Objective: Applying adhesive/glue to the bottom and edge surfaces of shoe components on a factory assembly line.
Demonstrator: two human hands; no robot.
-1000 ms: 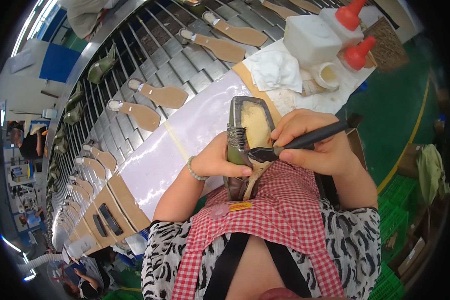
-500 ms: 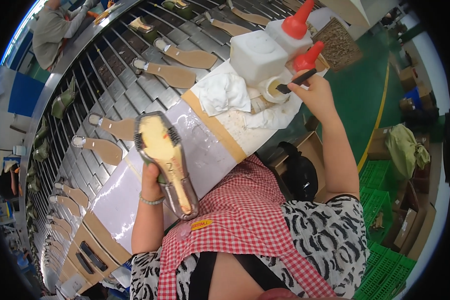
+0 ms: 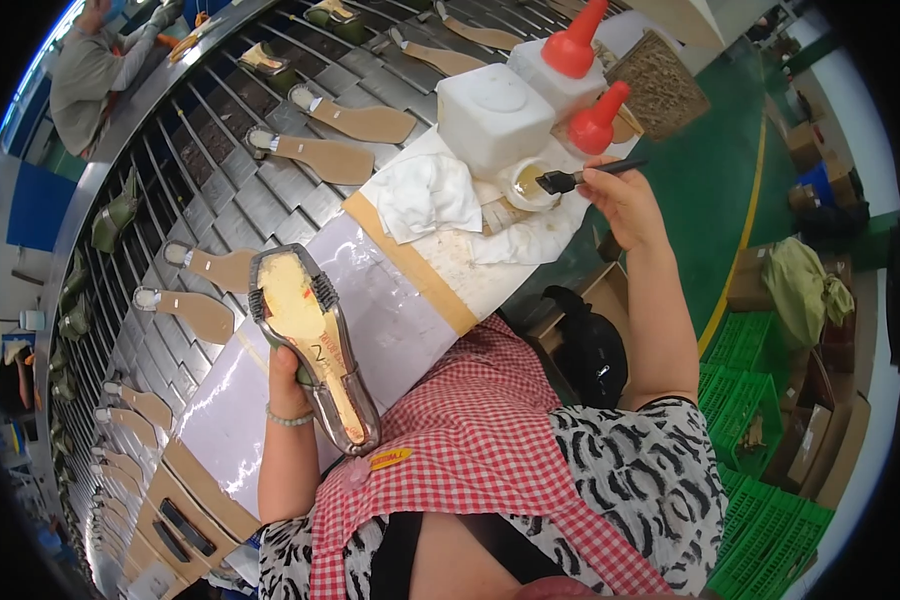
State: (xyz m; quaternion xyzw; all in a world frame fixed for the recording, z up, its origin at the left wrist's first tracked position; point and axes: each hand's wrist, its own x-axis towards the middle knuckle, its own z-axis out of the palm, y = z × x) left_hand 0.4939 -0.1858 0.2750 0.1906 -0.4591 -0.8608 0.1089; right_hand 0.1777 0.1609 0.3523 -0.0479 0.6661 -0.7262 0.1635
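My left hand (image 3: pixel 286 385) is closed round the side of a shoe upper on its last (image 3: pixel 315 345), held up in front of my apron. Its underside faces me, with a pale yellow inner surface bearing handwritten marks and a dark gathered edge at the broad end. To the right, my right hand (image 3: pixel 625 205) pinches a black brush (image 3: pixel 560 182) by its handle. The brush's dark head is at the mouth of a small white pot (image 3: pixel 532 200) with yellowish liquid inside; whether the tip touches the liquid is hard to tell.
A crumpled white cloth (image 3: pixel 428 195), a white square container (image 3: pixel 495 115) and red-nozzled bottles (image 3: pixel 592 122) crowd around the pot. Beyond the board (image 3: pixel 370 285), tan soles (image 3: pixel 355 115) lie on a slatted metal conveyor (image 3: pixel 300 190). Green crates (image 3: pixel 745 400) stand right. A person (image 3: pixel 85 85) is at far left.
The brush handle has swung lower and now lies nearly level, its head still at the pot. The whole view has shifted a little, and the shoe upper sits slightly lower and farther left.
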